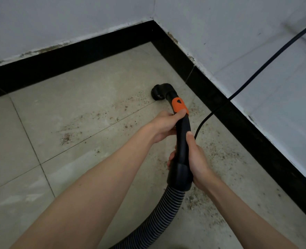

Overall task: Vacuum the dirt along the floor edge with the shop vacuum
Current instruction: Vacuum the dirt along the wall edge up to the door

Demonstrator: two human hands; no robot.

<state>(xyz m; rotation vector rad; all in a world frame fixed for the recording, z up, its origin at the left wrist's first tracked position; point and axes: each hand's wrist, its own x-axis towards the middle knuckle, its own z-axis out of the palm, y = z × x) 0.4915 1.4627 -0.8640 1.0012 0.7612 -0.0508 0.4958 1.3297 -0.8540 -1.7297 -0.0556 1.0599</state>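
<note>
Both hands are on the vacuum wand (181,133) — the left hand (163,125) wraps it high up, thumb pressed against the orange collar (179,105), fingers curled fully round the tube. The right hand (196,160) has a closed grip lower down, thumb laid straight along the black shaft, palm against the thick cuff (180,176) where the ribbed hose (159,218) joins. From that cuff the hose curves down and away toward the bottom of the view.

Beyond the orange collar the wand bends to a round black nozzle (156,93), sitting low over the tiled floor (58,108) near the corner; whether it touches the tile, I cannot tell. Brown dirt (130,103) is scattered just beside the nozzle, with a smear trailing away to the left of the wand, and more grit (218,155) lies to the right of the wand along the black baseboard (238,114). A black cord (252,76) hangs across the white wall (256,42) on that right side, dropping to the floor just beside the wand — close to the right hand.
</note>
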